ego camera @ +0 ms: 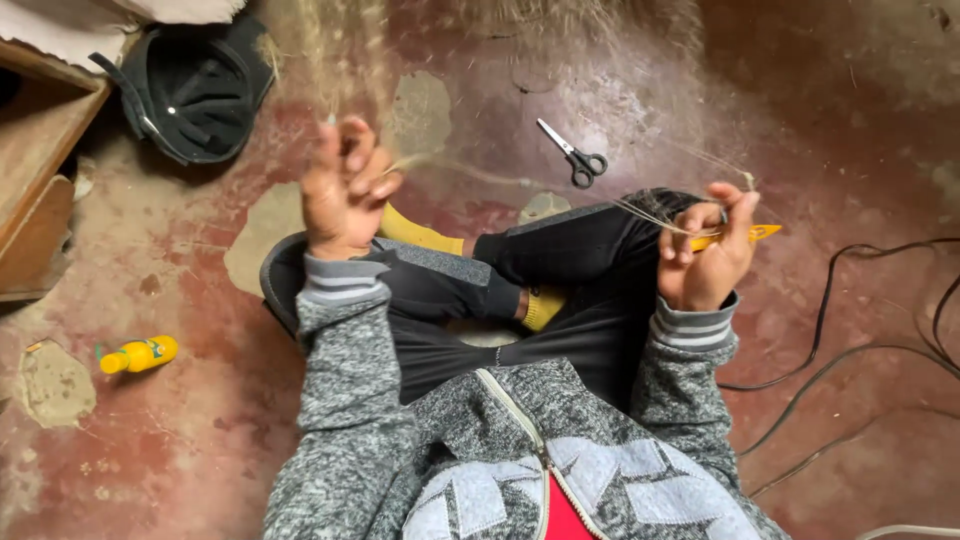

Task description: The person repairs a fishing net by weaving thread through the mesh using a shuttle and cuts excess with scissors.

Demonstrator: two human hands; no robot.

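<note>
Straw strands (640,212) mid-pull: left hand (342,190) pinches them closed, right hand (705,255) grips strands plus yellow tool (745,236); next needs steady tension.

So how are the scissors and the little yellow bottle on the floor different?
The scissors are thin metal with dark handles; the bottle is plump and yellow with a green cap. The scissors lie ahead of the person's crossed legs, between the two hands; the bottle lies far out to the left hand's side. Both lie flat on the worn red floor, untouched.
</note>
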